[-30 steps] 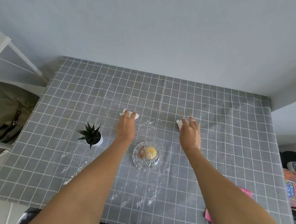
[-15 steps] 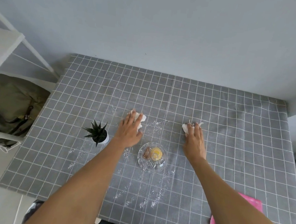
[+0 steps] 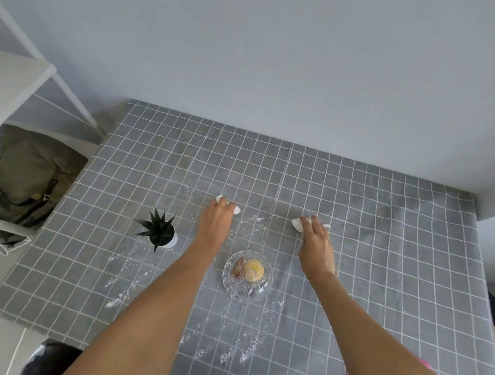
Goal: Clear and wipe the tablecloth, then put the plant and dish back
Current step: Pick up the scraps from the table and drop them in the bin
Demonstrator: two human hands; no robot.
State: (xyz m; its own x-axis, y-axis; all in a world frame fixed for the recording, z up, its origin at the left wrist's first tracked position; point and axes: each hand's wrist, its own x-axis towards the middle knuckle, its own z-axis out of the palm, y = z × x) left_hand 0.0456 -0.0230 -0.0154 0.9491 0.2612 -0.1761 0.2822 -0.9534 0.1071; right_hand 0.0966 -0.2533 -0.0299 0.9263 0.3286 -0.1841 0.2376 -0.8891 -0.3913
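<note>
Fingers (image 3: pixel 224 204) of the left hand (image 3: pixel 214 223) are laid flat on a white tissue wad (image 3: pixel 237 209), no longer splayed as half a second ago. A second wad (image 3: pixel 298 223) is pressed under the right hand (image 3: pixel 315 244), whose fingers are bent over it. Both hands have barely shifted. On the grey checked tablecloth (image 3: pixel 382 255), the plant (image 3: pixel 158 229) is seen upright at the left, leaves pointing up. The round glass dish (image 3: pixel 247 275) is set between the forearms, amid white powder streaks (image 3: pixel 126 269).
</note>
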